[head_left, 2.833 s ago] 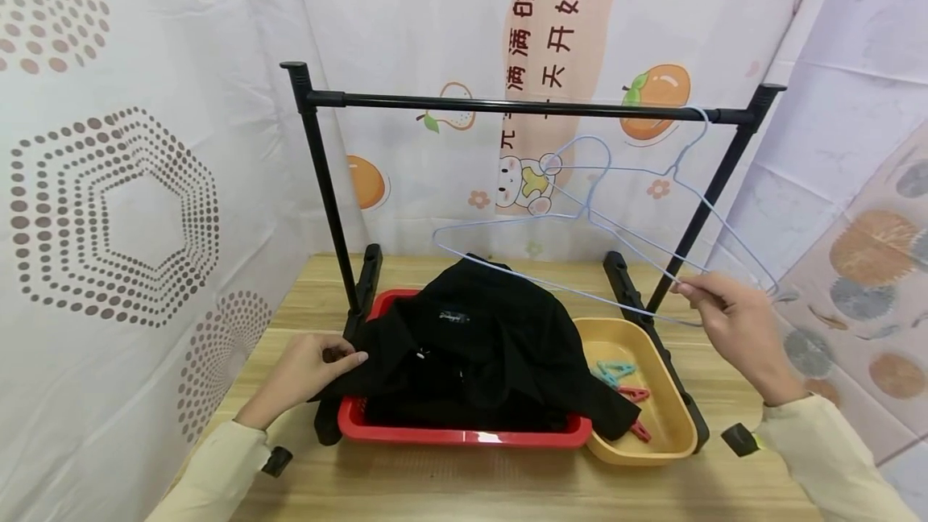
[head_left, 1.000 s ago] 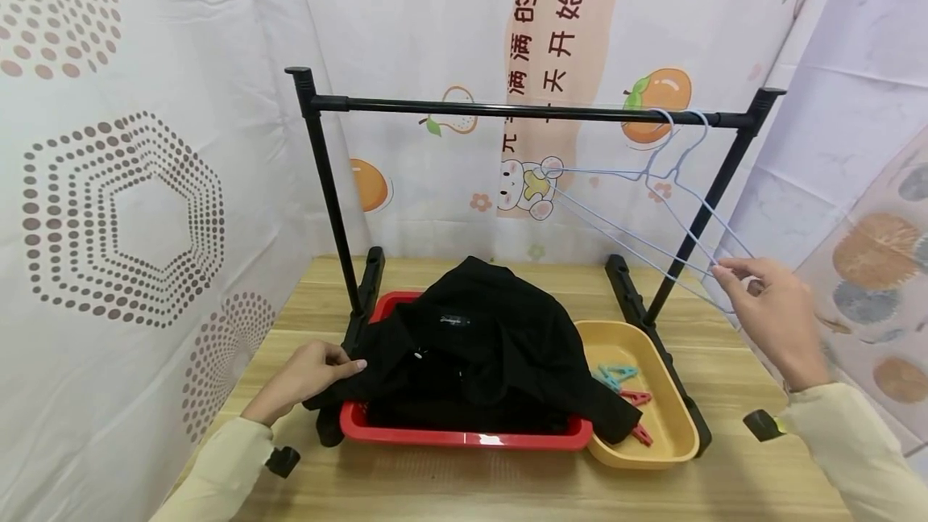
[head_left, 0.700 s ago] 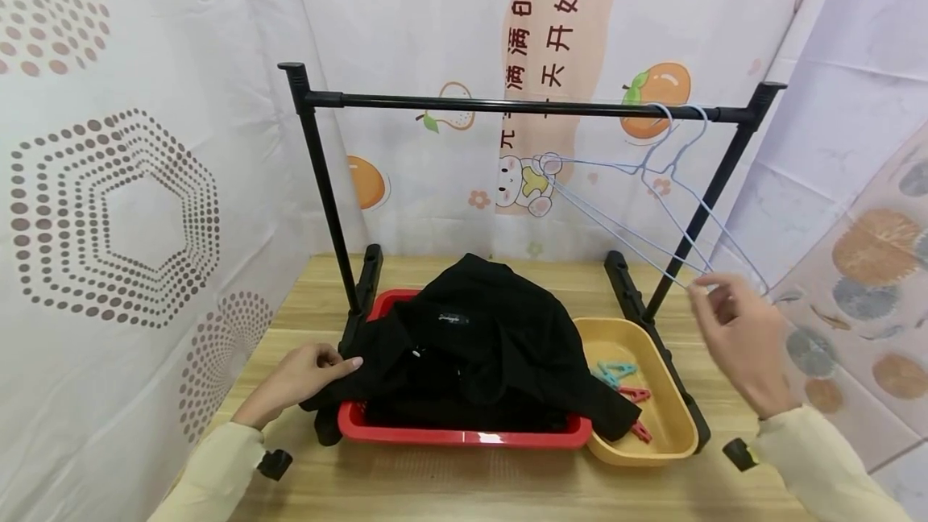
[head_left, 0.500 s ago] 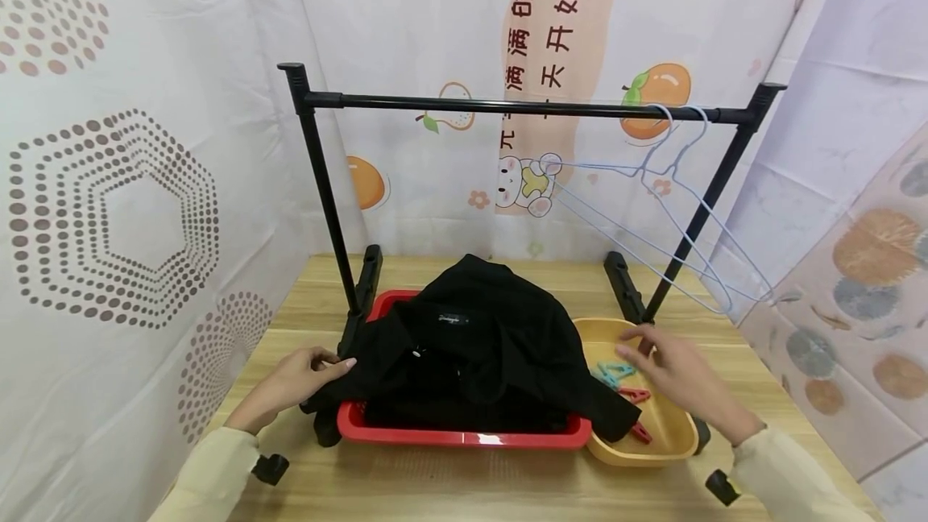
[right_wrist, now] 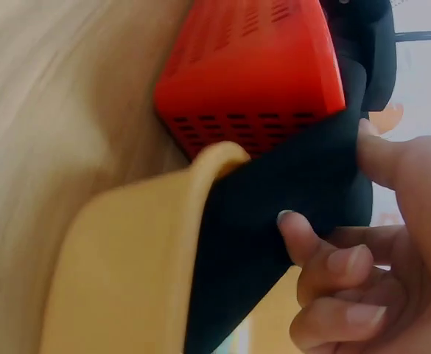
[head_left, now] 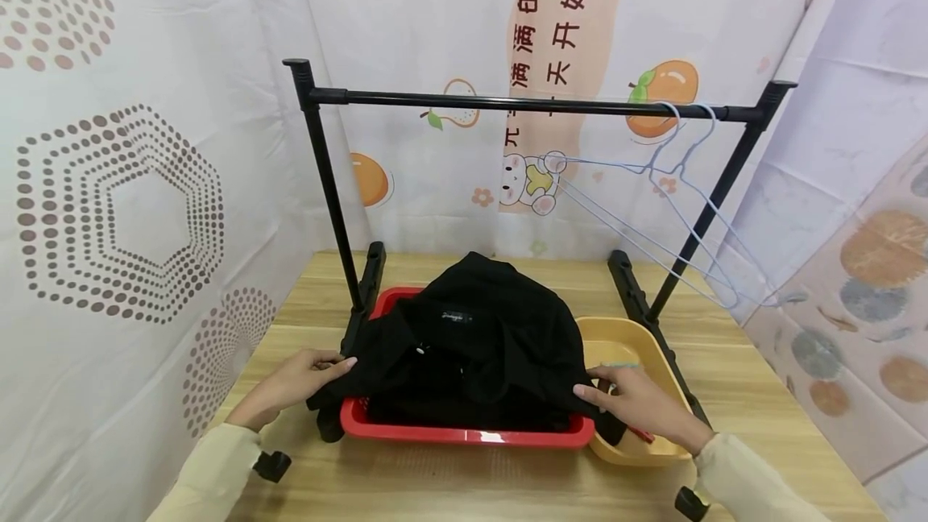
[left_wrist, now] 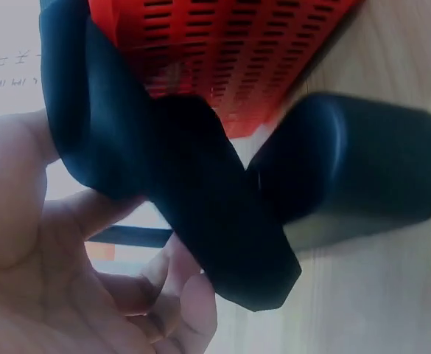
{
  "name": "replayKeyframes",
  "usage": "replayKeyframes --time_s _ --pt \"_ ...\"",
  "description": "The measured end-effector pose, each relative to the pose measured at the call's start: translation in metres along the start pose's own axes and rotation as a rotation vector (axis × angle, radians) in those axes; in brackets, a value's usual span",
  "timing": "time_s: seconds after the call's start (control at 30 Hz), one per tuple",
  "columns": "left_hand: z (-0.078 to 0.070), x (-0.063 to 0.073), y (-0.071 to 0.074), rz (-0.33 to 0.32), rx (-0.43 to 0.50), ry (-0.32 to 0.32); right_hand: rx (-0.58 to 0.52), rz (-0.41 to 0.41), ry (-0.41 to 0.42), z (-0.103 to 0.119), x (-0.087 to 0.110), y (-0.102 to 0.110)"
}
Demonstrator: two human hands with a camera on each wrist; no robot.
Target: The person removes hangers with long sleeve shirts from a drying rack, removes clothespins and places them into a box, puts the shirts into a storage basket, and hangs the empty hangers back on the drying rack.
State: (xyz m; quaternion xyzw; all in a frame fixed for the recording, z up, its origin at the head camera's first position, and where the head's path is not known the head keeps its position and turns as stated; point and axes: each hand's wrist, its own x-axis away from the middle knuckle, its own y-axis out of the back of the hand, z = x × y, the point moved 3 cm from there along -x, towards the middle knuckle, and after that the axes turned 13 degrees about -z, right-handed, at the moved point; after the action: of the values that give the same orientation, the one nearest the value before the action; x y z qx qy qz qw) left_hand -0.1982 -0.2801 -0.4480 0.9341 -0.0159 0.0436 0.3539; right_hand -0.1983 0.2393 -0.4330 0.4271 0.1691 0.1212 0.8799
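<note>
A black shirt [head_left: 482, 345] with a small label at its neck lies heaped in a red basket [head_left: 464, 435], its sleeves spread over both sides. My left hand [head_left: 300, 381] pinches the left sleeve between thumb and fingers; in the left wrist view that sleeve [left_wrist: 200, 206] hangs past the fingers. On the other side, my right hand [head_left: 638, 405] has the right sleeve between thumb and fingers. From the right wrist, the sleeve [right_wrist: 296, 177] drapes down into the yellow tray [right_wrist: 119, 258]. Two light blue hangers [head_left: 679, 121] hang at the right of the rack's bar [head_left: 478, 102].
The black rack's feet [head_left: 371, 272] stand on the wooden table [head_left: 435, 486] on either side of the basket. Red clothespins [head_left: 642, 434] and a blue clothespin [head_left: 622, 365] show in the tray, partly covered by the right hand. Printed curtains close off the back and sides.
The second hanger went onto the bar beside the first. My right hand let it go, came down leftward over the tray and took the right sleeve. The left hand stayed on its sleeve.
</note>
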Motion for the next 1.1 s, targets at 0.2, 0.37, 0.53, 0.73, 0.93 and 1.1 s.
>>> replayKeyframes --time_s 0.2,0.37,0.53,0.73,0.93,1.1 --pt "-0.007 0.000 0.000 -0.010 0.091 -0.055 -0.162 0.002 -0.144 0.001 -0.003 -0.004" --pt "-0.014 0.002 0.003 -0.082 0.102 -0.065 -0.315 -0.027 -0.272 -0.001 -0.004 -0.001" --pt "-0.030 0.004 0.019 -0.197 0.084 -0.083 -0.367 -0.089 -0.293 0.004 -0.011 0.017" --pt "-0.077 0.003 0.024 -0.274 0.160 -0.283 -0.434 -0.185 -0.219 0.033 -0.034 0.042" --pt "-0.119 -0.002 -0.012 -0.176 -0.051 -0.652 -0.344 -0.166 0.015 0.077 -0.049 0.023" --pt "-0.121 -0.001 -0.049 0.118 -0.225 -0.793 -0.119 -0.034 0.265 0.088 -0.046 -0.025"
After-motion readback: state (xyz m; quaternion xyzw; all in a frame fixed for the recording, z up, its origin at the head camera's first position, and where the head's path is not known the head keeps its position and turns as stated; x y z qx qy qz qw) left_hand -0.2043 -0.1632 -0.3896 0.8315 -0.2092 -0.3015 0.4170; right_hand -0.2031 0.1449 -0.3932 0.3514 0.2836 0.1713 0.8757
